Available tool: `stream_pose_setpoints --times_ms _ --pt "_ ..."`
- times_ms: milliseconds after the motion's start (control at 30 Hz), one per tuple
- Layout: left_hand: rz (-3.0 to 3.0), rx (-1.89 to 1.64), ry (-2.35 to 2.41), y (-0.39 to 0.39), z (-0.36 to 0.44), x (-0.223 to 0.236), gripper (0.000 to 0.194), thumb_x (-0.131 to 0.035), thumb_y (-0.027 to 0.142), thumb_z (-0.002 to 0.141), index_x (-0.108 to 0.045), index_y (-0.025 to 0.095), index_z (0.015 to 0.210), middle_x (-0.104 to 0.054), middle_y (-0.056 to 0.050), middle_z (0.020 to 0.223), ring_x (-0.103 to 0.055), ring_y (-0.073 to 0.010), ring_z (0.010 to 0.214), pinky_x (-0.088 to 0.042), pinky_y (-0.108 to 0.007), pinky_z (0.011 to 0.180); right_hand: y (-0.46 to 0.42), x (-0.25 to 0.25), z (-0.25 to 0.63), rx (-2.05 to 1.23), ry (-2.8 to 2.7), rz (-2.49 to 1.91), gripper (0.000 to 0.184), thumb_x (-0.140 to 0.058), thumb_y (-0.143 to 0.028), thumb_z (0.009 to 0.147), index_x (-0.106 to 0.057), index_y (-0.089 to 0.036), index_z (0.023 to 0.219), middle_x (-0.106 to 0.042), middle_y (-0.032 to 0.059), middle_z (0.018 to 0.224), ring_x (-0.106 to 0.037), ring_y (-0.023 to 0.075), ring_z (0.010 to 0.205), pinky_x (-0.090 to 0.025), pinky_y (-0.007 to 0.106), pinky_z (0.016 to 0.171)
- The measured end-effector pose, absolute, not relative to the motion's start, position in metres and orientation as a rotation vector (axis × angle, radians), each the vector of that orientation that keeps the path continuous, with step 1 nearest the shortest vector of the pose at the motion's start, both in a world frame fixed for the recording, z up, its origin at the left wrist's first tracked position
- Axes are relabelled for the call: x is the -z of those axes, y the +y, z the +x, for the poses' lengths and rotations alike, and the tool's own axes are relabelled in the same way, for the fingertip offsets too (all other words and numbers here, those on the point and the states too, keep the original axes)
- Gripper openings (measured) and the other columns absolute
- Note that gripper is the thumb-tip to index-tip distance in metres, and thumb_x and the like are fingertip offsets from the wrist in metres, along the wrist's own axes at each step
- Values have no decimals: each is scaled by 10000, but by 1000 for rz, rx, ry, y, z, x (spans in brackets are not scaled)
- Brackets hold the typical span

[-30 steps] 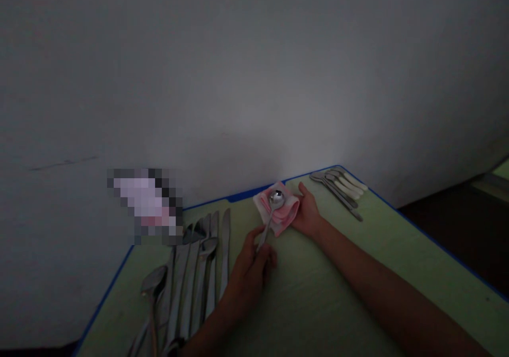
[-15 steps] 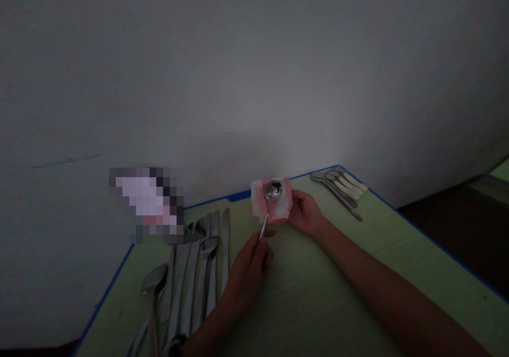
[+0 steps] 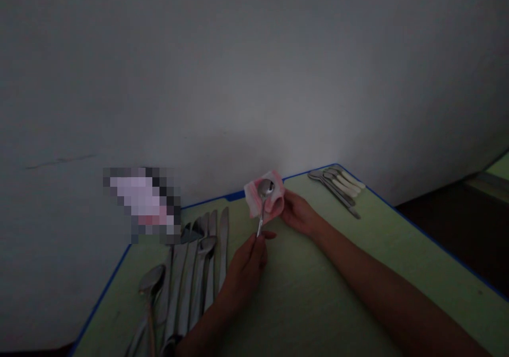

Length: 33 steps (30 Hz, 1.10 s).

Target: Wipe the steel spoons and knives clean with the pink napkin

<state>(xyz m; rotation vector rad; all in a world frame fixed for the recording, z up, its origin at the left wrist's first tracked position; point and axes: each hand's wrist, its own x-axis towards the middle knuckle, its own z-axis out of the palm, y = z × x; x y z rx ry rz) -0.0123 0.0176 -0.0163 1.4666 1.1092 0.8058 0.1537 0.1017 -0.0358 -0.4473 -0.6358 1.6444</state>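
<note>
Gripping the handle of a shiny round-bowled metal spoon (image 3: 266,188): left hand (image 3: 248,264), fingers wrapped around it, bowl toward the far side. Right hand (image 3: 300,214) pinches the right side of a folded pink-and-white cloth (image 3: 275,207), some fingers hidden behind it. Spoon bowl overlaps cloth, above far part of a pale green, blue-edged table (image 3: 318,283). Left: long silvery metal knives and spoons (image 3: 185,283), side by side. Far right: smaller cutlery group (image 3: 336,188), some handles white.

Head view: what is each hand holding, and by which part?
The left hand holds the spoon by its handle; the right hand holds the cloth at its right side, fingertips hidden.
</note>
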Motion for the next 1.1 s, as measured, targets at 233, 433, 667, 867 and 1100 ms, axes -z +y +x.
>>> stream_pose_setpoints --times_ms 233,433,667,867,1100 --pt "1468 -779 1101 15 -11 15 449 -371 500 909 -558 139 1099 -311 73 593 -301 -92 499 -249 -205 453 95 28 154 -1819 -552 -409 232 -458 -252 870 -651 -124 876 -694 40 806 -609 151 772 -456 282 808" --pt "1512 -754 1103 15 -11 14 469 -363 509 900 -566 133 1093 -314 75 577 -307 -97 484 -249 -215 456 88 23 154 -1870 -698 -286 240 -584 -355 822 -636 -177 975 -674 3 838 -593 138 785 -448 272 803" --pt "1703 -654 1167 14 -12 11 430 -321 445 920 -566 141 1101 -356 61 573 -372 -120 513 -300 -237 510 91 28 148 -1681 -773 -503 300 -742 -367 681 -660 -176 896 -674 13 864 -588 124 749 -445 260 745" --pt "1817 -558 1160 11 -11 6 397 -322 404 917 -562 155 1109 -418 42 603 -446 -141 576 -340 -252 565 91 27 149 -1590 -807 -642 315 -765 -377 640 -655 -154 835 -659 10 777 -584 112 672 -454 256 679" --pt "1762 -593 1155 12 -12 9 432 -310 434 921 -557 146 1128 -405 44 601 -424 -136 565 -334 -244 550 93 31 144 -1477 -778 -689 321 -762 -381 637 -656 -161 846 -662 3 773 -573 105 666 -443 240 662"
